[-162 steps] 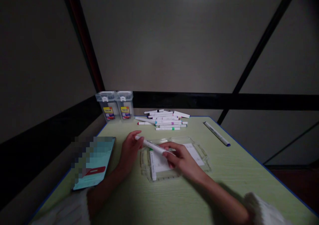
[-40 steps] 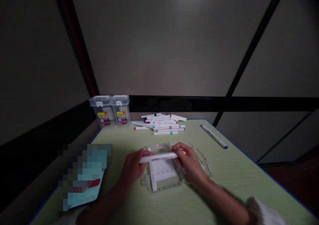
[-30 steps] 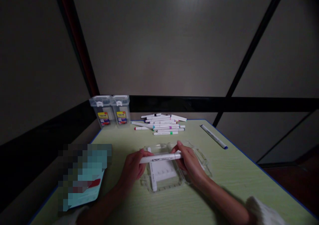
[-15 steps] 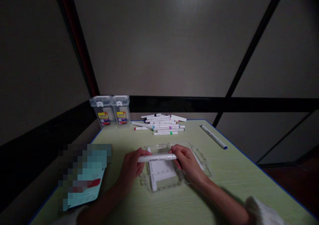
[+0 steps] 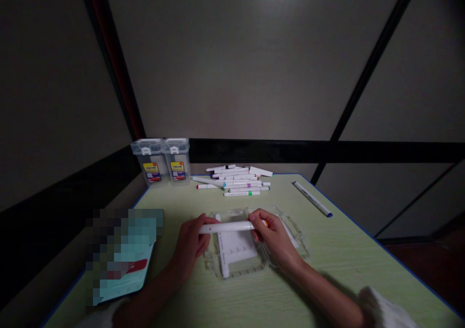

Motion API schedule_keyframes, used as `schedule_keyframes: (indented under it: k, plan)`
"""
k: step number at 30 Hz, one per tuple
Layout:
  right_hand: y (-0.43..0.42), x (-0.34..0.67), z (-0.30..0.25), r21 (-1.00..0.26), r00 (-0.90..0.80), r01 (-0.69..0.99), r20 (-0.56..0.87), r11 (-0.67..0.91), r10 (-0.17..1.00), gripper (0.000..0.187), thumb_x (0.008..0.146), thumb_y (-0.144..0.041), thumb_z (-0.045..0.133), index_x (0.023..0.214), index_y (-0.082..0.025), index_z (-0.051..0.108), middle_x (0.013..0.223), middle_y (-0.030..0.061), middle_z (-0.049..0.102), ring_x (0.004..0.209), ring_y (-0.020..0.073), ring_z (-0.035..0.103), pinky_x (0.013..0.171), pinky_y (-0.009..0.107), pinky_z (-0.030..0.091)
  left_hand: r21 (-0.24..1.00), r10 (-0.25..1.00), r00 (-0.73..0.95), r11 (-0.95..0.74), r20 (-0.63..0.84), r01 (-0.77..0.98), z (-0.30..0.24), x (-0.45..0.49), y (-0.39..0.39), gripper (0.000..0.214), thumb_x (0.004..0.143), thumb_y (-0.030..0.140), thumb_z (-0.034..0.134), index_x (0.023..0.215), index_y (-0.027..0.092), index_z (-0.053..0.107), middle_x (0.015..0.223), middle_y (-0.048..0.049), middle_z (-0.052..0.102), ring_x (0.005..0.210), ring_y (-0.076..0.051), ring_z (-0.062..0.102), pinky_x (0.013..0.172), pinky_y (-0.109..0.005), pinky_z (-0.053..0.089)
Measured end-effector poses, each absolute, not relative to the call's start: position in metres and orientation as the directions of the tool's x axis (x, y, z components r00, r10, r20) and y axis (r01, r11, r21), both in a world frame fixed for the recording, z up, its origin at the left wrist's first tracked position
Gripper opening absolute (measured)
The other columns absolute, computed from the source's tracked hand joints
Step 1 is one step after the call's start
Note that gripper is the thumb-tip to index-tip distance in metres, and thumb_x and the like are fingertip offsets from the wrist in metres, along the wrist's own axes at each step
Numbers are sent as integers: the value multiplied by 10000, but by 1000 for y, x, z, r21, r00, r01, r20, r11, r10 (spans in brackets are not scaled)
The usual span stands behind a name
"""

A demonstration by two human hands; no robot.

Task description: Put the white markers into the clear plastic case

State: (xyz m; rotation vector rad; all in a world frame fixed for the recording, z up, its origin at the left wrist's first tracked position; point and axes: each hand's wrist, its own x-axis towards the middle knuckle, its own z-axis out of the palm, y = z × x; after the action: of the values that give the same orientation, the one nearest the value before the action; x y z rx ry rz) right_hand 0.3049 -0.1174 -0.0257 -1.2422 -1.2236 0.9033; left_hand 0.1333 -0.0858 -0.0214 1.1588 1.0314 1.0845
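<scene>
A white marker (image 5: pixel 228 226) lies level between my two hands, with a bit of orange at its right end. My left hand (image 5: pixel 191 238) is closed on the marker's left end. Around its right end, the fingers of my right hand (image 5: pixel 268 231) are wrapped, partly hiding it. Below the marker, a clear plastic case (image 5: pixel 241 273) lies opened flat on the table. A white paper sheet (image 5: pixel 238 248) shows in the case's left half. My right forearm covers part of the case's right half.
Several white markers (image 5: pixel 241 183) are heaped at the table's back edge. Two clear lidded boxes (image 5: pixel 156 165) stand at the back left. A single marker (image 5: pixel 312 199) with a blue end lies at the right. A phone-like screen (image 5: pixel 134 250), partly blurred out, lies at the left.
The marker has turned slightly in my fingers, and its orange right end now shows in my right hand. Both hands stay almost in place over the case.
</scene>
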Motion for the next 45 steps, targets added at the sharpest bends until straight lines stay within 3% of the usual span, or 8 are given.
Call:
schedule_keyframes:
  k: [5,14,20,29,45]
  plan:
    - [-116,305,-28,-984,132,60,176,169,976,241,737,-394,530,666,-165,498,517,-48,433,469,82,356,449,204,257,992,985,167,64,-45,-112,-22,133,-85,378,693,477,469,642,125,597,308,100,219,291,-36,194,345,-167,139]
    - [-118,302,-24,-984,119,19,178,177,977,215,691,-375,575,684,-172,506,494,-66,373,448,78,318,421,205,238,994,989,148,28,-13,-105,-25,132,-82,404,719,464,429,630,107,599,273,98,244,251,-45,210,326,-178,136]
    - [-116,303,-27,-987,119,-36,154,159,981,243,746,-405,512,680,-174,484,494,-62,401,423,68,336,407,192,246,996,990,142,41,-29,-84,-29,133,-81,459,730,514,401,662,105,597,272,95,286,240,-50,227,315,-183,153]
    - [-115,306,-29,-993,166,-46,103,112,981,323,784,-442,454,624,-163,484,357,-86,315,338,51,215,334,187,130,999,981,193,-33,30,11,-24,136,-85,478,724,515,393,731,83,597,300,107,255,272,-44,223,342,-185,173]
    - [-116,304,-25,-990,150,-115,67,85,986,320,771,-442,465,631,-156,491,326,-83,362,304,42,247,312,164,151,984,964,206,-147,165,-98,-31,135,-83,383,739,508,416,799,143,513,371,111,276,307,-47,251,321,-153,185]
